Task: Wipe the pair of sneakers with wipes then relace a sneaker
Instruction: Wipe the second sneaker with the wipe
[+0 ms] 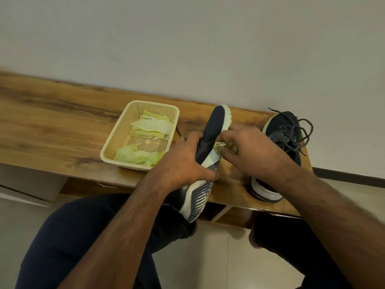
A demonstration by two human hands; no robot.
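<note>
A dark blue sneaker with a pale sole lies on its side across the front edge of the wooden table, toe pointing away from me. My left hand grips it around the middle. My right hand presses a crumpled pale green wipe against the white side of its sole. The second dark blue sneaker stands upright at the right, with its dark laces loose; my right forearm hides part of it.
A cream plastic basket with several pale green wipes sits left of the held sneaker. The wooden table runs along a white wall; its right end is just beyond the second sneaker. My knees are under the front edge.
</note>
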